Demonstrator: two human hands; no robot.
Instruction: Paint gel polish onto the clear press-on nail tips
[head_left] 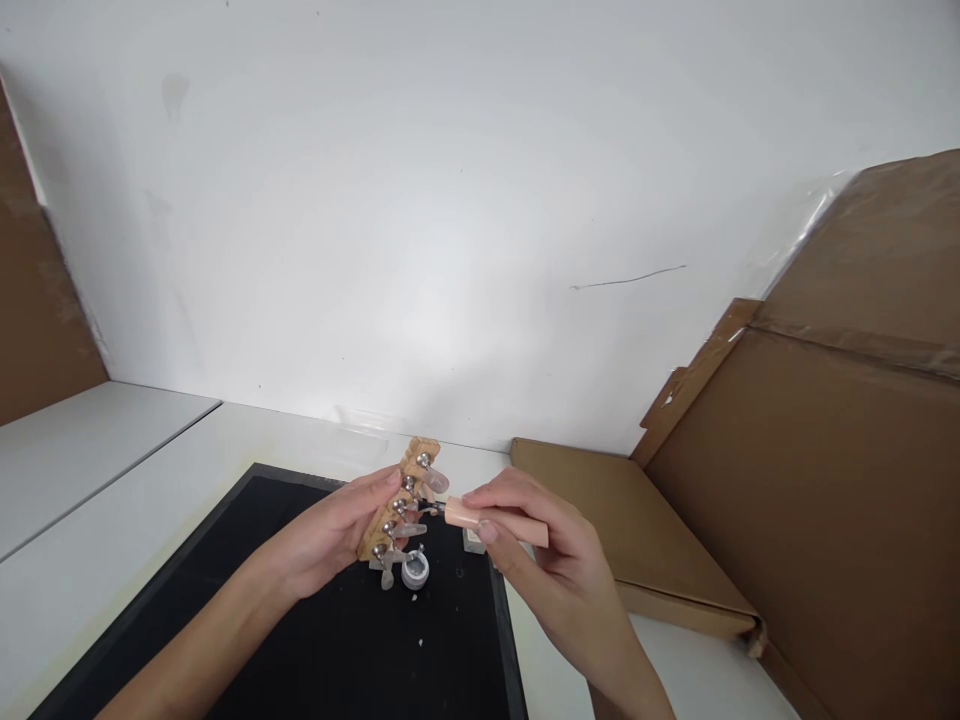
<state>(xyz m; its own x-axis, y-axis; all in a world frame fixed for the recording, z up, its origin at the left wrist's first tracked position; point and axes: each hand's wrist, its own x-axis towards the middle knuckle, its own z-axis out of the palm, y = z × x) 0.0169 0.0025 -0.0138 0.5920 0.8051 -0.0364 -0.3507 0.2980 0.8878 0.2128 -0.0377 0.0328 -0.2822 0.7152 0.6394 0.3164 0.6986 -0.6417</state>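
Note:
My left hand (330, 535) is closed around a narrow wooden strip (373, 537), held tilted above the black mat. A row of round metal pieces with translucent, petal-like tabs (435, 481) runs along the strip. In my right hand (555, 550) is a pink-handled tool (495, 521), pinched between thumb and fingers. Its dark tip points left and meets the tabs near the middle of the strip; exact contact is too small to tell. Just below the strip, a small round white jar (415, 570) sits on the mat.
The black mat (360, 660) lies on a white table (285, 435). A small pale block (473, 542) is partly hidden behind my right hand. A flat cardboard box (637, 520) lies at the right, beside larger cardboard panels (847, 460). Small white bits dot the mat.

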